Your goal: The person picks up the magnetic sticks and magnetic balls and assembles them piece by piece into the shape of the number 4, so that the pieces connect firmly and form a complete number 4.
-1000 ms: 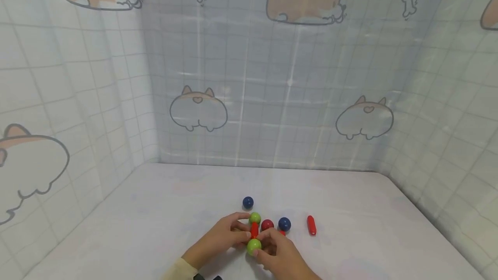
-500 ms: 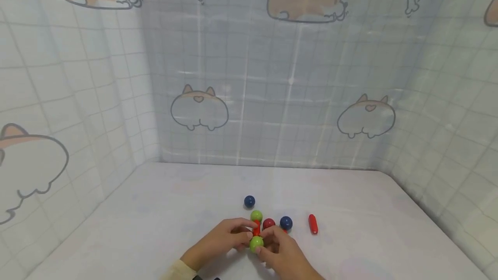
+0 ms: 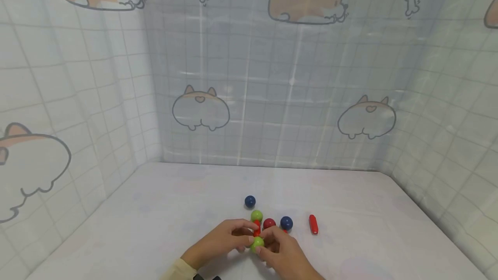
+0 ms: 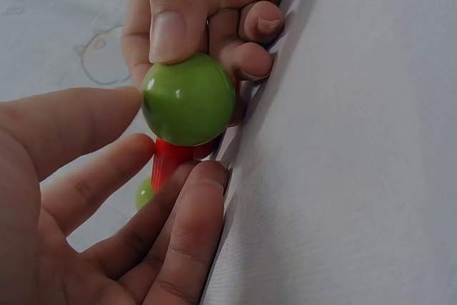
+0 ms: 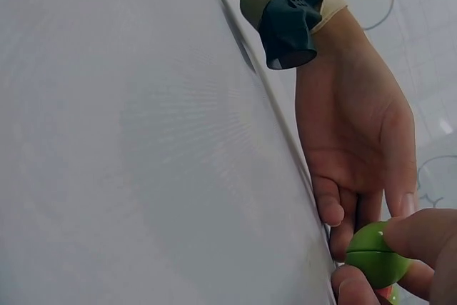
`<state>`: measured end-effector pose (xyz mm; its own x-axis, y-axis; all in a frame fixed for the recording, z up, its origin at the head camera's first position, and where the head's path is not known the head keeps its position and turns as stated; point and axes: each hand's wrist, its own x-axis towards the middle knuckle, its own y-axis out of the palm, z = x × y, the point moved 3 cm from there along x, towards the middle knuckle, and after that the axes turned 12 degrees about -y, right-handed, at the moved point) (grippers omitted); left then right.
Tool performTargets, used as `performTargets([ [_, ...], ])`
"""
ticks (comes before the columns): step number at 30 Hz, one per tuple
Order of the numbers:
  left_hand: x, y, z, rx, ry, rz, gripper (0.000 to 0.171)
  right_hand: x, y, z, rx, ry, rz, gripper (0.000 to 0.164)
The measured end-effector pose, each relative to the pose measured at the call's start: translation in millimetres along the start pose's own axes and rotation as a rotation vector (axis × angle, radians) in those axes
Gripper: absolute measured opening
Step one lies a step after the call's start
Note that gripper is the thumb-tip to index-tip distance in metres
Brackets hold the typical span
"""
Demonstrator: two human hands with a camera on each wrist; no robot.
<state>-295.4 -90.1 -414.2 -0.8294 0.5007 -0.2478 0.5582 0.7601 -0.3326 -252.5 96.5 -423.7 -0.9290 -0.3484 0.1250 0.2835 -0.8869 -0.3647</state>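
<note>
In the head view, a near green ball [image 3: 257,244] sits at the near end of a red stick [image 3: 257,227]. A far green ball [image 3: 256,216] is at the stick's other end. My right hand [image 3: 285,252] pinches the near ball between thumb and fingers. My left hand [image 3: 229,237] curls its fingers about the red stick, and its thumb tip touches the near ball. In the left wrist view, the green ball [image 4: 189,98] hides part of the red stick [image 4: 171,162]. The right wrist view shows a thin groove across the green ball [image 5: 375,253].
Beyond the hands lie a blue ball [image 3: 250,201], a dark red ball [image 3: 269,224] and another blue ball [image 3: 286,223]. Part of a red piece [image 3: 285,231] shows beside the right hand. A loose red stick [image 3: 313,224] lies farther right on the white table [image 3: 350,211].
The left index finger has come back from the far green ball to the red stick. The right hand keeps its pinch on the near ball. The view has shifted slightly.
</note>
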Motion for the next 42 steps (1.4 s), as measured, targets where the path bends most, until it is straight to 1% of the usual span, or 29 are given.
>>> performTargets([
  [7,-2.9,-2.6,-0.9,0.005,0.007,-0.014,0.028,1.6,1.4,4.4,-0.026,-0.005,-0.01,0.034],
  [13,-4.3,-3.6,-0.7,0.005,-0.01,-0.037,0.032,3.8,2.2,4.7,-0.039,0.002,-0.001,0.031],
  [16,-3.6,-3.9,-0.2,0.0,-0.009,-0.04,0.034,5.7,1.9,4.3,-0.048,0.012,0.006,0.028],
  [20,-0.9,-3.2,1.2,0.017,-0.009,-0.05,0.034,6.2,1.5,3.5,-0.062,0.015,0.013,0.025],
  [24,-0.7,-3.1,4.2,0.045,-0.021,-0.063,0.033,4.1,2.3,2.2,-0.028,0.017,0.022,0.025],
  [26,-1.9,-3.2,5.7,0.052,-0.013,-0.061,0.032,0.7,2.3,3.5,0.001,0.019,0.021,0.024],
  [28,-3.1,-3.2,6.2,0.055,0.003,-0.053,0.031,-5.0,1.1,8.6,0.017,-0.008,0.029,0.023],
  [31,-4.6,-2.3,3.6,0.06,0.021,-0.045,0.03,-14.5,-3.8,19.8,0.003,-0.092,0.037,0.019],
  [32,-4.7,-1.9,2.3,0.062,0.018,-0.045,0.03,-17.3,-6.3,23.1,-0.01,-0.124,0.039,0.019],
  [34,-4.5,-1.2,-0.8,0.076,0.012,-0.05,0.029,-21.1,-12.3,26.8,-0.024,-0.149,0.032,0.018],
  [36,-3.4,0.0,-3.1,0.093,-0.003,-0.057,0.029,-23.7,-19.5,26.9,-0.029,-0.134,0.01,0.018],
  [39,-1.1,2.0,-4.5,0.13,-0.023,-0.073,0.028,-26.3,-32.0,23.6,0.01,-0.077,-0.03,0.022],
  [42,1.0,3.6,-5.4,0.168,-0.036,-0.089,0.03,-28.2,-46.5,20.7,0.044,-0.059,-0.077,0.029],
])
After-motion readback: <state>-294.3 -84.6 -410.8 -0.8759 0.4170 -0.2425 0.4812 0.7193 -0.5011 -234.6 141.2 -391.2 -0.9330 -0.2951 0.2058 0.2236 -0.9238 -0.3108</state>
